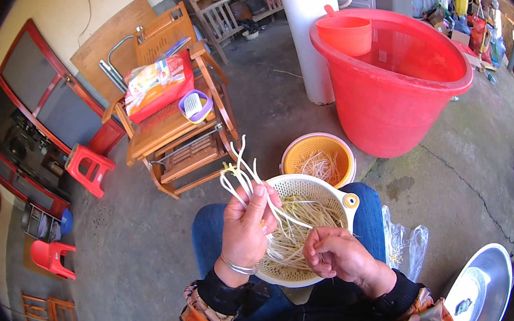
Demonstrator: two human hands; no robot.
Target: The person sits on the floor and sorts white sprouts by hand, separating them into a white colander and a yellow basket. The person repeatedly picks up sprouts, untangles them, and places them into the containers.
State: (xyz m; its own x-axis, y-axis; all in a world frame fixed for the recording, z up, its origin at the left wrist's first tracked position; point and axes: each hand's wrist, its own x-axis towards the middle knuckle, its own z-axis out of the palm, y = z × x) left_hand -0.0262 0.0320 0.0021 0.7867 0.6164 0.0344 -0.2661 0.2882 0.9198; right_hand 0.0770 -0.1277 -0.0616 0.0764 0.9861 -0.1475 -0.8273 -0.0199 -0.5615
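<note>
My left hand (247,223) is closed on a small bunch of pale bean sprouts (240,170), thumb pressed across the stems, and the bunch fans upward above the far-left rim of the white colander (343,204). My right hand (336,255) is curled shut over the colander's near-right rim; its fingertips are pinched together, though I cannot tell whether a sprout sits between them. The colander rests on my lap, across blue-trousered knees, and a loose heap of sprouts (297,226) lies inside it, running from the middle toward the near edge under both hands. A silver bangle (239,268) circles my left wrist.

Just beyond the colander, on the concrete floor, stands a yellow strainer (331,149) with a few sprouts in its bottom. Past that, to the right, is a big red tub (391,105) holding water, a red scoop (345,33) hooked at its far-left rim. A wooden chair (171,139) stands off to the left, and a crumpled clear plastic bag (409,248) lies beside my right knee.
</note>
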